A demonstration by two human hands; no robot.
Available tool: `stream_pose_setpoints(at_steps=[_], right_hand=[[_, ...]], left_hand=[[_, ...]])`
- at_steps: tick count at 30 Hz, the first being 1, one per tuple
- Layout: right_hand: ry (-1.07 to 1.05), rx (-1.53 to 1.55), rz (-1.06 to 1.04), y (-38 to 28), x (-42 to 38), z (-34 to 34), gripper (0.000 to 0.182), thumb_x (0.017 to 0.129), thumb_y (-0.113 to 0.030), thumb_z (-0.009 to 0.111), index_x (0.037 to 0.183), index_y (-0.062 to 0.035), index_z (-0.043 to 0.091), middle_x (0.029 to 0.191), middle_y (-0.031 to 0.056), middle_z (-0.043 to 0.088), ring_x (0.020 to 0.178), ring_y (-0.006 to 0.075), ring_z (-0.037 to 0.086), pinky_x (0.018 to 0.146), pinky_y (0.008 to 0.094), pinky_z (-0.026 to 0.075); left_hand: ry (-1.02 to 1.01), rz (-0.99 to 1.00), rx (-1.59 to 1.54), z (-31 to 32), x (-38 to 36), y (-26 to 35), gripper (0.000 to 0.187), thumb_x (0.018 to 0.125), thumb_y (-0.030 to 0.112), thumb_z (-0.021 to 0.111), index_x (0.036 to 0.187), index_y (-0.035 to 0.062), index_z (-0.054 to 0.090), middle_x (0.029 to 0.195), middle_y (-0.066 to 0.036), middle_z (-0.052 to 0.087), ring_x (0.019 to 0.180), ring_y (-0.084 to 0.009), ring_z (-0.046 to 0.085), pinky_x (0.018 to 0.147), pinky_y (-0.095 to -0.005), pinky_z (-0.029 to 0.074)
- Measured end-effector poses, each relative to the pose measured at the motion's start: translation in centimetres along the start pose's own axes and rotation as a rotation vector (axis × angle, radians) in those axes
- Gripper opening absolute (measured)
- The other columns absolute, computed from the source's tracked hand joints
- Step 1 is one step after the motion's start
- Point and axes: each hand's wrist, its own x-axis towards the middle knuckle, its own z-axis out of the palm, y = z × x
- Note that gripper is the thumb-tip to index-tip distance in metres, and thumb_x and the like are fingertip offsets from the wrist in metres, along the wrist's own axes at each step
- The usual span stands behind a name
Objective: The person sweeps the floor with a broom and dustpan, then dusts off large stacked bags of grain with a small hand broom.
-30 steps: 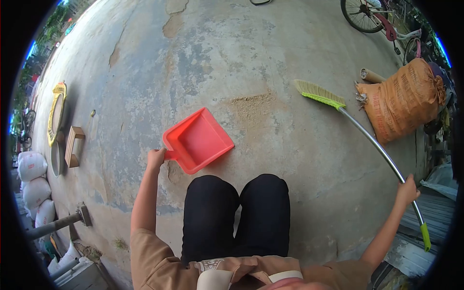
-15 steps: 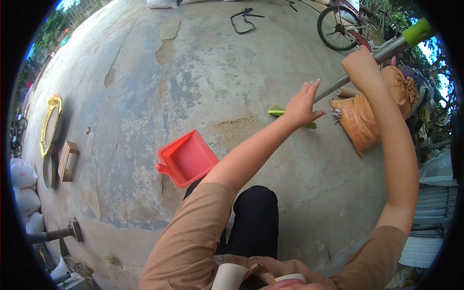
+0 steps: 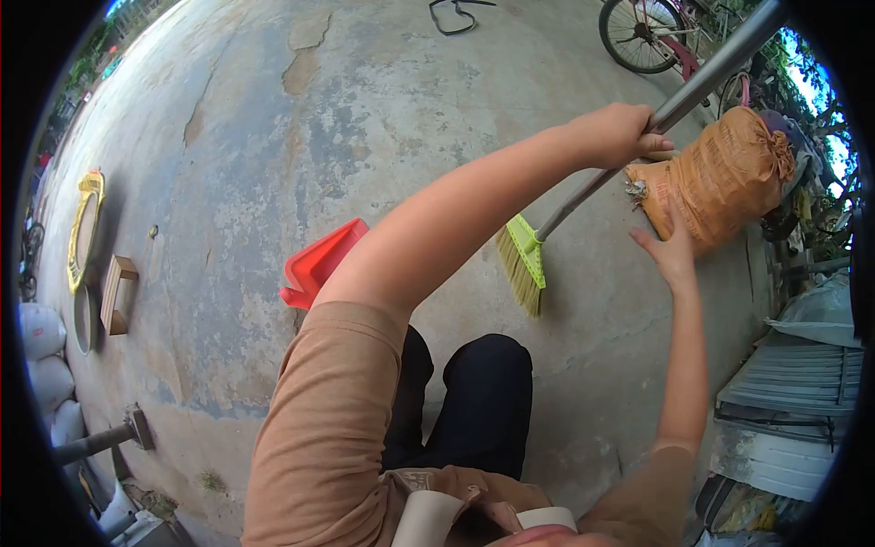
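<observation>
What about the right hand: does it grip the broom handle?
No, the left hand grips the broom handle; the right hand is open, apart from it.

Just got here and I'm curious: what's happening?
The person's left hand grips the metal handle of a broom. The right hand is open and off the handle, seen against an orange sack. The green broom head is low by the floor; whether it touches is unclear. A red dustpan lies to its left, unheld and partly hidden behind the left arm.
</observation>
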Motion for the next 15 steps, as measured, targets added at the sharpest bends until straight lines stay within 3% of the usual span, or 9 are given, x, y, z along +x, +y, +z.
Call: stream_pose_setpoints(at_steps=[1, 3, 5, 9, 11, 12, 14, 15], right_hand=[[-0.153, 0.314, 0.165, 3.5, 0.1, 3.6, 0.105, 0.059, -0.033, 0.078, 0.133, 0.0028, 0.014, 0.134, 0.0261, 0.023, 0.126, 0.0321, 0.024, 0.101, 0.0349, 0.024], [-0.319, 0.525, 0.185, 5.3, -0.2, 9.4, 0.103, 0.063, -0.030, 0.076, 0.134, 0.0034, 0.009, 0.137, 0.0242, 0.017, 0.129, 0.0302, 0.015, 0.102, 0.0349, 0.020], [-0.372, 0.783, 0.069, 6.2, -0.7, 15.4, 0.094, 0.066, -0.026, 0.074, 0.132, 0.0041, 0.016, 0.134, 0.0212, 0.025, 0.126, 0.0297, 0.023, 0.100, 0.0326, 0.025], [-0.447, 0.655, 0.143, 4.0, -2.5, 20.1, 0.079, 0.070, -0.024, 0.070, 0.128, 0.0049, 0.026, 0.127, 0.0174, 0.037, 0.118, 0.0267, 0.037, 0.092, 0.0316, 0.034], [-0.319, 0.612, 0.462, 3.6, -3.2, 20.8, 0.061, 0.073, -0.026, 0.067, 0.119, 0.0039, 0.040, 0.113, 0.0133, 0.049, 0.104, 0.0209, 0.047, 0.083, 0.0336, 0.040], [-0.326, 0.609, 0.460, 2.8, -3.1, 20.7, 0.061, 0.073, -0.026, 0.067, 0.119, 0.0039, 0.040, 0.113, 0.0133, 0.049, 0.104, 0.0209, 0.047, 0.083, 0.0336, 0.040], [-0.152, 0.540, 0.683, 0.8, -2.8, 20.4, 0.049, 0.074, -0.028, 0.064, 0.110, 0.0030, 0.048, 0.105, 0.0110, 0.055, 0.096, 0.0181, 0.052, 0.078, 0.0327, 0.041], [-0.216, 0.492, 0.712, 1.9, -2.2, 20.8, 0.045, 0.074, -0.029, 0.063, 0.106, 0.0009, 0.053, 0.095, 0.0083, 0.059, 0.091, 0.0183, 0.055, 0.077, 0.0311, 0.042]], left_hand=[[-0.063, 0.034, -0.024, 0.6, -0.3, 0.3, 0.047, 0.082, 0.044, 0.051, 0.090, -0.0016, 0.053, 0.078, -0.017, 0.059, 0.076, -0.0293, 0.058, 0.067, -0.0359, 0.043], [-0.170, 0.105, -0.029, 1.0, -1.3, 1.7, 0.048, 0.080, 0.044, 0.053, 0.095, -0.0012, 0.053, 0.081, -0.019, 0.059, 0.079, -0.0298, 0.057, 0.069, -0.0366, 0.043], [-0.202, 0.130, -0.077, 2.2, -1.9, 2.4, 0.047, 0.079, 0.044, 0.055, 0.095, 0.0002, 0.054, 0.081, -0.018, 0.058, 0.080, -0.0308, 0.057, 0.070, -0.0378, 0.043], [-0.196, 0.061, -0.015, 2.5, -2.8, 4.2, 0.044, 0.079, 0.043, 0.056, 0.092, 0.0003, 0.055, 0.081, -0.018, 0.058, 0.081, -0.0327, 0.056, 0.070, -0.0395, 0.042], [-0.150, 0.038, -0.057, 2.0, -3.2, 4.9, 0.046, 0.077, 0.044, 0.056, 0.091, 0.0001, 0.056, 0.084, -0.020, 0.058, 0.084, -0.0329, 0.056, 0.073, -0.0399, 0.043], [-0.110, 0.022, -0.097, 1.6, -3.4, 5.3, 0.047, 0.076, 0.045, 0.057, 0.090, -0.0001, 0.056, 0.087, -0.021, 0.058, 0.088, -0.0332, 0.056, 0.075, -0.0403, 0.043], [-0.097, -0.023, -0.130, 0.5, -3.9, 5.9, 0.048, 0.076, 0.045, 0.057, 0.093, -0.0005, 0.055, 0.089, -0.022, 0.057, 0.089, -0.0340, 0.055, 0.076, -0.0406, 0.043], [-0.092, -0.066, -0.167, 0.2, -4.5, 6.0, 0.049, 0.076, 0.044, 0.058, 0.095, -0.0008, 0.054, 0.091, -0.023, 0.057, 0.091, -0.0349, 0.054, 0.077, -0.0408, 0.042]])
